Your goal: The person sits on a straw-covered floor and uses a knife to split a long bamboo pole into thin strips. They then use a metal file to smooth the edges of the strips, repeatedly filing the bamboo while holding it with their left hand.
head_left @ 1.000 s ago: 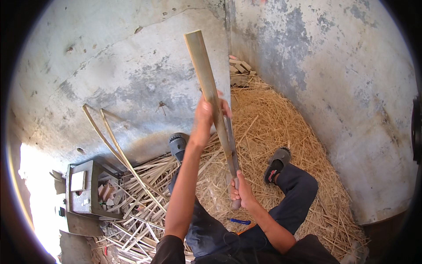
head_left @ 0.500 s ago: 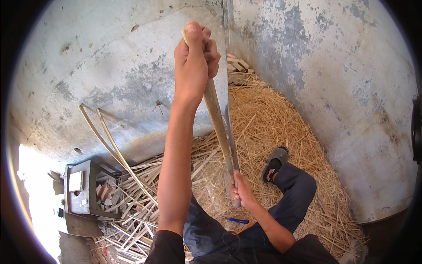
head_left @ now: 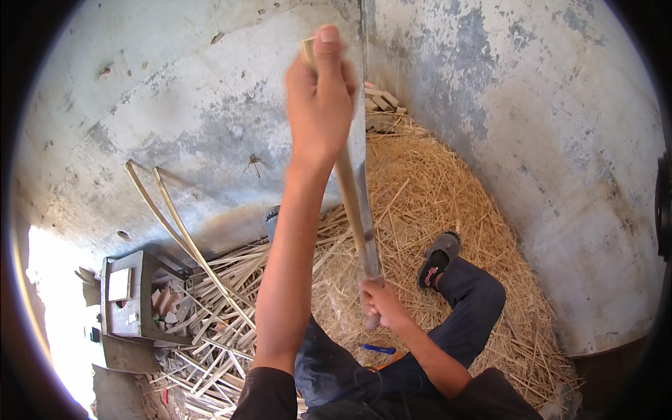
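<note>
1 knife (head_left: 371,252) edge prob. agst strip (head_left: 352,203)

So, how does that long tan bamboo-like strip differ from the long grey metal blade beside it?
The long bamboo-like strip is yellowish-tan, while the long metal blade is grey. The left hand grips the strip near its upper end, but the right hand grips the blade's handle at its lower end. Both are narrow and run side by side.

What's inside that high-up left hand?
The left hand grips a long pale strip. One end peeks out at the top, and more shows lower down. The part wrapped inside the hand is covered, so I can't see it.
</note>
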`<state>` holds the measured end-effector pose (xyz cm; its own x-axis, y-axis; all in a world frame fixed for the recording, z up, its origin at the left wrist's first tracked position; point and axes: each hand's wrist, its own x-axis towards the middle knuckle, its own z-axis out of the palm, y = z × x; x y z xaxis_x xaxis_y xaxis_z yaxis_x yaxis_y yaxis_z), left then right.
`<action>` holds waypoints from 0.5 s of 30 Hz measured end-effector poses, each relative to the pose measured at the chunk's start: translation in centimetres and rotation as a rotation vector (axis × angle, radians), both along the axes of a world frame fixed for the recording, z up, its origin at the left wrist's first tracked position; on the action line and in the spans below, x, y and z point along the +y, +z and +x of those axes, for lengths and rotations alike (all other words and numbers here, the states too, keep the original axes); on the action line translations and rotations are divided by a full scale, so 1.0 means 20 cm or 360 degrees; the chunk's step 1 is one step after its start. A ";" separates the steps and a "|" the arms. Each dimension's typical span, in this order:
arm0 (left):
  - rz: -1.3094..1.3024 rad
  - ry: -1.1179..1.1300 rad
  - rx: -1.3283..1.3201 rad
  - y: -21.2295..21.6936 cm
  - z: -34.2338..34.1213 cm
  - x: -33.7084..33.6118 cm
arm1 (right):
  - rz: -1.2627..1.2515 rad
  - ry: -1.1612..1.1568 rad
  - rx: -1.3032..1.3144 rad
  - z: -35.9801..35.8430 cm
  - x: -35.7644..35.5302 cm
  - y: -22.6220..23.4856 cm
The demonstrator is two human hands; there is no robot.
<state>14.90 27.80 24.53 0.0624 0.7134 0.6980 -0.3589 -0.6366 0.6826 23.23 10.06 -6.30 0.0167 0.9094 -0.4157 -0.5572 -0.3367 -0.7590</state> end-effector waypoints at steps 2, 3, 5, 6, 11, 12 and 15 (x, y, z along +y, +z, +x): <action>-0.0038 0.0033 0.0026 -0.01 -0.02 -0.02 | -0.0156 0.0150 0.0015 -0.01 0.00 -0.03; -0.0022 0.0021 0.0030 0.00 -0.03 -0.02 | -0.0116 0.0136 -0.0078 -0.01 0.00 -0.04; 0.0006 -0.0006 0.0036 -0.01 -0.05 0.00 | -0.0086 0.0101 -0.0176 -0.02 0.00 -0.02; -0.0011 -0.0012 0.0034 -0.01 -0.04 0.00 | -0.0095 0.0082 -0.0179 -0.01 0.00 0.01; 0.0043 -0.0007 0.0033 0.00 0.00 -0.03 | 0.0220 -0.0162 -0.0251 0.01 0.02 0.30; 0.0046 0.0012 0.0041 -0.01 0.00 -0.02 | 0.0305 -0.0192 -0.0241 0.01 0.02 0.41; 0.0053 0.0039 0.0047 -0.01 -0.01 -0.02 | 0.0420 -0.0309 -0.0193 0.02 0.01 0.45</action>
